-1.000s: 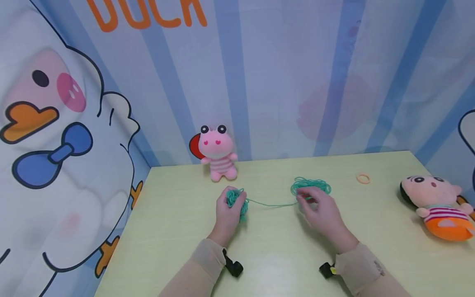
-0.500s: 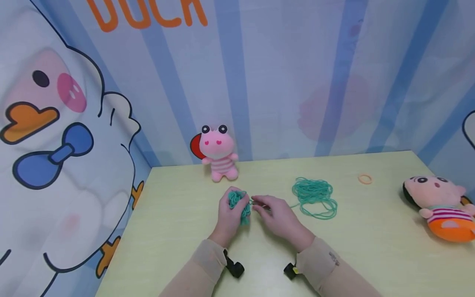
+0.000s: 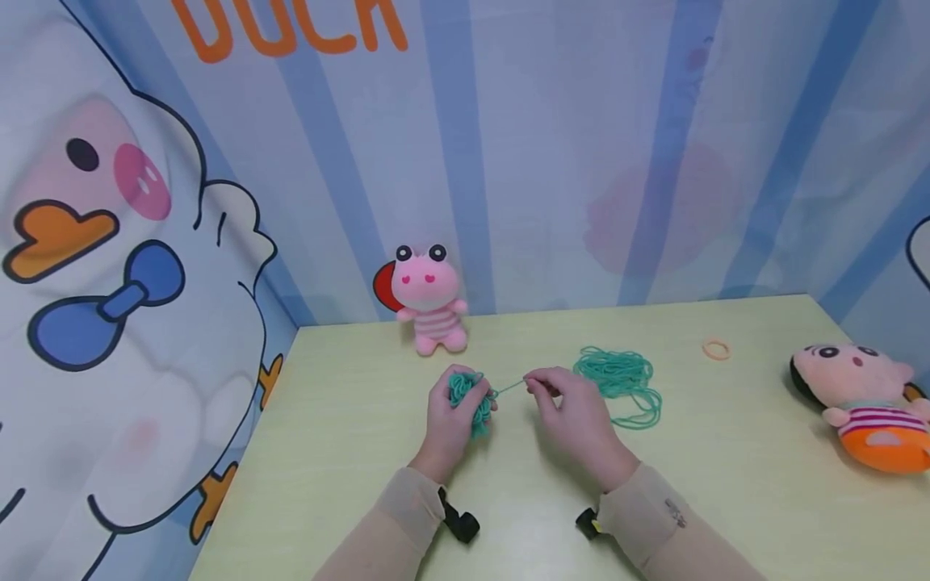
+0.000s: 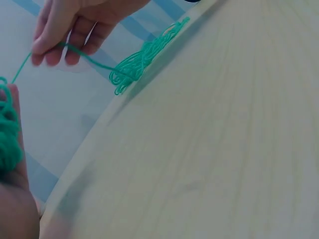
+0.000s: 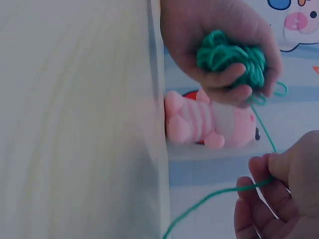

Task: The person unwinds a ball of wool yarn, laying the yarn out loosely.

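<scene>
A bunched wad of green yarn [image 3: 468, 395] sits in my left hand [image 3: 446, 420], whose fingers and thumb curl round it. From the wad a single strand [image 5: 264, 128] runs taut to my right hand [image 3: 577, 411], which pinches it between thumb and index finger. Past that pinch the strand hangs over the other fingers and leads down to a loose heap of green yarn [image 3: 616, 373] on the table. In the left wrist view the heap [image 4: 144, 59] lies beyond the right hand [image 4: 75, 25].
A pink striped plush toy [image 3: 432, 303] sits at the table's [image 3: 363, 452] back edge. A peach ring [image 3: 716, 349] lies at the back right, with another plush doll [image 3: 872, 403] lying at the right. A printed curtain [image 3: 538, 161] hangs behind.
My right hand came left from the heap to the wad, then drew back a little to the right with the strand pinched. The left hand stays nearly still round the wad.
</scene>
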Action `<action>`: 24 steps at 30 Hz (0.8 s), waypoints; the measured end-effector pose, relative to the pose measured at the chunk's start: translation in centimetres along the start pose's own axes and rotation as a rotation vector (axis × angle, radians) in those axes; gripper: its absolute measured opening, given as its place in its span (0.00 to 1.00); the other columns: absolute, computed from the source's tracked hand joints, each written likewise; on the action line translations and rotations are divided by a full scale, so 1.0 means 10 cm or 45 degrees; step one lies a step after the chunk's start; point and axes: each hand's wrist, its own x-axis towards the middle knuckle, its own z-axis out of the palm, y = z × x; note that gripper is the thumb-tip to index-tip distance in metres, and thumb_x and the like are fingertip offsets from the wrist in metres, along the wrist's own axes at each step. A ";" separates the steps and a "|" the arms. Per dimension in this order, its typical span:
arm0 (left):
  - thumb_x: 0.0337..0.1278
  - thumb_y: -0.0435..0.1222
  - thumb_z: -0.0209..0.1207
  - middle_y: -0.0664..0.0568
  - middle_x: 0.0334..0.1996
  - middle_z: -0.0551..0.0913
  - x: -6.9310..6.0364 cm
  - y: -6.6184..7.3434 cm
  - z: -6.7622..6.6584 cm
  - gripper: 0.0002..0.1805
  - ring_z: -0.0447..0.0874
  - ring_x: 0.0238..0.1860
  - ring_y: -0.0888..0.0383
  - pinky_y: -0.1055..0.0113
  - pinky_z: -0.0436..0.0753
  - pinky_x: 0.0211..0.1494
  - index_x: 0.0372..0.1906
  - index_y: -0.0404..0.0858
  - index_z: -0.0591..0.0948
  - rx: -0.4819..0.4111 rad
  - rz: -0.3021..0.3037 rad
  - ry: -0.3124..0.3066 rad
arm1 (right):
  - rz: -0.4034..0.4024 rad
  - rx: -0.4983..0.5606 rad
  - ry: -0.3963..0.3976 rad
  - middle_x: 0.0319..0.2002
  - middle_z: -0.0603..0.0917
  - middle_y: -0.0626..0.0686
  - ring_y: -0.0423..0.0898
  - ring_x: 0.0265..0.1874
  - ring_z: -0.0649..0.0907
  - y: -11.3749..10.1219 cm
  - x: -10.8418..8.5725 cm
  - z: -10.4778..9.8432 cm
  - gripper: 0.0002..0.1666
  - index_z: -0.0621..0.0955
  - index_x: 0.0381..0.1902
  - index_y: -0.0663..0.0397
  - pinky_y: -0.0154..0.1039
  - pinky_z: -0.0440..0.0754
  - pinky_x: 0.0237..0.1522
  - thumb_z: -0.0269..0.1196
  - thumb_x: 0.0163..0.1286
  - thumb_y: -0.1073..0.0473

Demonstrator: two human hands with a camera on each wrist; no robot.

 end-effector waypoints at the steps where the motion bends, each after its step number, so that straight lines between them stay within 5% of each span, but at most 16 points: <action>1: 0.79 0.36 0.63 0.52 0.33 0.89 0.01 -0.01 0.01 0.10 0.91 0.30 0.57 0.68 0.89 0.30 0.48 0.32 0.78 0.000 0.001 0.008 | 0.013 -0.009 0.019 0.43 0.94 0.50 0.47 0.42 0.91 0.04 -0.01 -0.05 0.09 0.91 0.52 0.53 0.44 0.92 0.44 0.67 0.82 0.60; 13: 0.78 0.36 0.65 0.55 0.28 0.86 0.00 0.00 0.01 0.05 0.83 0.22 0.60 0.67 0.87 0.27 0.45 0.37 0.82 0.083 -0.026 0.172 | 0.175 -0.090 0.086 0.44 0.91 0.57 0.46 0.36 0.84 0.51 -0.14 -0.71 0.12 0.91 0.55 0.59 0.32 0.84 0.37 0.66 0.83 0.59; 24: 0.76 0.36 0.66 0.57 0.33 0.85 0.02 0.03 0.00 0.07 0.81 0.32 0.64 0.73 0.83 0.40 0.48 0.35 0.86 0.153 0.043 0.220 | 0.329 -0.220 -0.001 0.51 0.91 0.63 0.48 0.37 0.84 0.86 -0.23 -1.07 0.15 0.91 0.57 0.60 0.35 0.79 0.33 0.67 0.82 0.56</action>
